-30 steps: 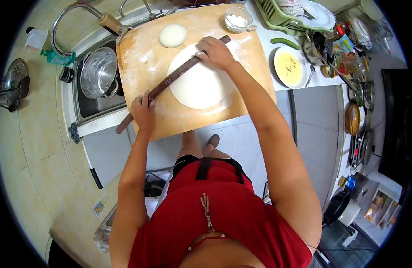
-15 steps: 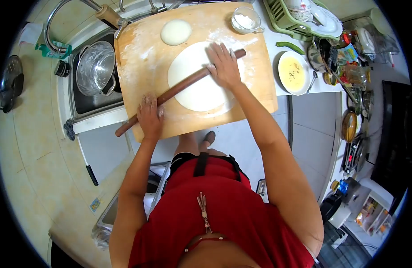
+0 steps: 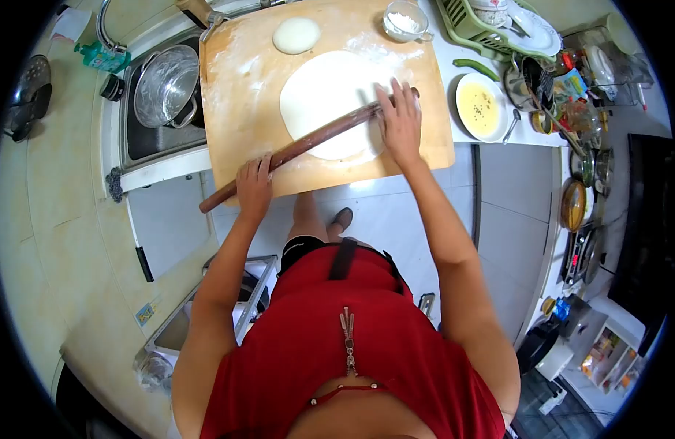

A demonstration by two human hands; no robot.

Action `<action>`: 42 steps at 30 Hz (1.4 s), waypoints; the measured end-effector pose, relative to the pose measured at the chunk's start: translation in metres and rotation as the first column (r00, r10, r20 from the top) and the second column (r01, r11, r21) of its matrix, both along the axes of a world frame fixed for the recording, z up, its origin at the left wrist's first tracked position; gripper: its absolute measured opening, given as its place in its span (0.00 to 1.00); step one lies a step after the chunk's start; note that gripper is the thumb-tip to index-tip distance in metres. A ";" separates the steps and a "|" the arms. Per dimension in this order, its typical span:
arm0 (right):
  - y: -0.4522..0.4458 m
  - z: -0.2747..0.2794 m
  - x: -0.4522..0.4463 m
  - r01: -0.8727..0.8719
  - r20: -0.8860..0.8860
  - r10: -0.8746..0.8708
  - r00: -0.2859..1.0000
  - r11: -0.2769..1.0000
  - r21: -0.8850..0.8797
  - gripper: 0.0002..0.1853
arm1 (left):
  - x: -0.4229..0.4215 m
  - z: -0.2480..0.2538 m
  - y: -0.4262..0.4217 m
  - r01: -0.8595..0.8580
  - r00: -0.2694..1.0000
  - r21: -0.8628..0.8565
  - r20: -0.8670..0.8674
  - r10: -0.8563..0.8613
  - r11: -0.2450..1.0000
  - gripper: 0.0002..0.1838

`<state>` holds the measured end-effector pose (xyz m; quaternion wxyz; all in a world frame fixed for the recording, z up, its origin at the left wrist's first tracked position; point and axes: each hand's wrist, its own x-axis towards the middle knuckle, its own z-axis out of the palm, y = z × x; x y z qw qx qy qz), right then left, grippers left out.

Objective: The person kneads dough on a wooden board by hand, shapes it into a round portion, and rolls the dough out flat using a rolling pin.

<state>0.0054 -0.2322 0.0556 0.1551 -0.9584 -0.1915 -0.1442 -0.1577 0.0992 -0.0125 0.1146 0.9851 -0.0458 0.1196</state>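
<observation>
A long dark wooden rolling pin (image 3: pixel 313 137) slants across a broad, round white dough sheet (image 3: pixel 324 88) on the wooden board (image 3: pixel 231 95). My left hand (image 3: pixel 255 184) is closed over the pin near its lower-left end, which sticks out past the board's edge. Toward the pin's upper-right end, my right hand (image 3: pixel 401 126) presses on it, with fingers stretched and spread over the wood. A smaller, thicker dough round (image 3: pixel 296 35) lies by the board's far edge. Loose flour dusts the board around both pieces.
A glass cup of white powder (image 3: pixel 403 22) stands on the board's far right corner. Right of the board are a bowl of yellow liquid (image 3: pixel 482 110), a green pepper (image 3: pixel 476 69) and a green dish rack (image 3: pixel 465 31). At left, a metal pot (image 3: pixel 166 86) sits in the sink (image 3: pixel 141 143).
The rolling pin has shifted toward the near right across the dough sheet, both hands with it. My right hand has come off the dough's upper part. The view has tilted slightly.
</observation>
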 end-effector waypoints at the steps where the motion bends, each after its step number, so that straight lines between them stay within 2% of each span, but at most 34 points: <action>1: 0.005 0.003 0.009 -0.088 -0.006 0.088 0.996 0.996 -0.018 0.33 | 0.006 0.003 0.002 0.036 0.999 -0.025 0.026 -0.035 0.999 0.33; 3: 0.011 0.006 0.024 -0.256 -0.019 0.255 0.967 0.965 -0.060 0.30 | 0.018 0.008 0.004 0.067 0.995 0.010 0.078 -0.067 0.998 0.30; 6: 0.002 -0.007 0.052 -0.415 -0.282 0.396 0.874 0.910 -0.008 0.20 | 0.048 0.024 0.006 0.114 0.976 0.102 0.175 -0.130 0.988 0.27; 9: 0.001 0.005 0.056 -0.330 -0.216 0.338 0.916 0.941 0.073 0.13 | 0.095 0.046 0.003 0.151 0.966 0.071 0.203 -0.162 0.986 0.27; 10: 0.002 0.011 0.054 -0.266 -0.161 0.266 0.950 0.964 0.024 0.15 | 0.111 0.049 0.003 0.179 0.965 0.058 0.186 -0.187 0.982 0.27; 12: 0.000 -0.017 0.072 -0.171 -0.140 0.185 0.973 0.979 0.110 0.17 | 0.140 0.052 0.004 0.238 0.960 0.031 0.148 -0.240 0.971 0.27; 13: 0.002 -0.019 0.077 -0.121 -0.134 0.142 0.981 0.981 0.154 0.19 | 0.153 0.040 0.007 0.265 0.957 -0.052 0.138 -0.256 0.963 0.27; 14: 0.002 -0.021 0.080 -0.035 -0.252 0.043 0.967 0.999 0.034 0.24 | 0.165 0.026 0.009 0.289 0.953 -0.135 0.130 -0.273 0.948 0.27; 15: 0.005 -0.027 0.081 0.005 -0.204 -0.009 0.979 1.000 -0.017 0.25 | 0.172 0.025 0.007 0.312 0.949 -0.217 0.125 -0.290 0.925 0.28; 16: 0.009 -0.036 0.081 0.051 -0.155 -0.061 0.986 0.997 -0.064 0.27 | 0.179 0.023 0.005 0.236 0.972 -0.240 0.055 -0.230 0.942 0.28; 17: 0.010 -0.044 0.081 0.101 -0.106 -0.112 0.988 0.989 -0.108 0.28 | 0.187 0.019 -0.001 0.174 0.982 -0.178 0.105 -0.157 0.969 0.27; 19: 0.012 -0.046 0.081 0.094 -0.139 -0.108 0.984 0.990 -0.108 0.29 | 0.203 0.014 -0.016 0.032 0.978 -0.065 0.208 -0.018 0.997 0.26; 22: 0.008 -0.044 0.062 0.076 -0.213 -0.104 0.971 0.988 -0.135 0.30 | 0.201 0.014 -0.031 -0.072 0.988 0.083 0.141 0.060 0.994 0.28; 26: -0.003 -0.035 0.014 0.001 -0.241 -0.018 0.970 0.998 -0.070 0.29 | 0.151 0.022 -0.029 0.026 0.999 0.093 0.020 -0.027 0.995 0.33; 28: -0.008 -0.034 -0.022 -0.030 -0.203 0.020 0.979 0.998 -0.048 0.29 | 0.113 0.013 -0.026 0.080 0.996 0.026 0.022 -0.081 0.996 0.36; 30: -0.012 -0.029 -0.057 -0.030 -0.174 0.023 0.985 0.999 -0.039 0.30 | 0.077 0.016 -0.028 0.079 0.994 0.007 -0.076 -0.078 0.997 0.36; 33: -0.017 -0.032 -0.088 -0.026 -0.137 0.023 0.990 0.999 -0.020 0.32 | 0.035 0.019 -0.029 0.103 0.988 -0.049 -0.107 -0.108 0.993 0.39; 35: -0.022 -0.035 -0.090 0.020 -0.110 -0.017 0.994 0.999 0.025 0.28 | 0.015 0.019 -0.029 0.123 0.986 -0.096 -0.102 -0.133 0.988 0.39; 37: -0.034 -0.051 -0.081 -0.013 -0.088 0.016 0.996 0.999 0.035 0.21 | 0.012 0.017 -0.027 0.143 0.984 -0.110 -0.089 -0.154 0.984 0.40; 38: -0.040 -0.054 -0.079 -0.061 -0.044 0.064 0.997 0.995 0.074 0.16 | 0.015 0.015 -0.033 0.075 0.996 -0.167 -0.028 -0.081 0.983 0.38; 40: -0.044 -0.046 -0.085 0.001 -0.069 0.006 0.998 0.994 0.108 0.16 | 0.019 0.019 -0.039 -0.079 0.992 -0.284 0.070 0.103 0.955 0.36; 42: -0.044 -0.041 -0.094 0.083 -0.112 -0.064 0.992 0.980 0.180 0.16 | 0.028 0.006 -0.039 -0.273 0.948 -0.548 -0.015 0.317 0.790 0.33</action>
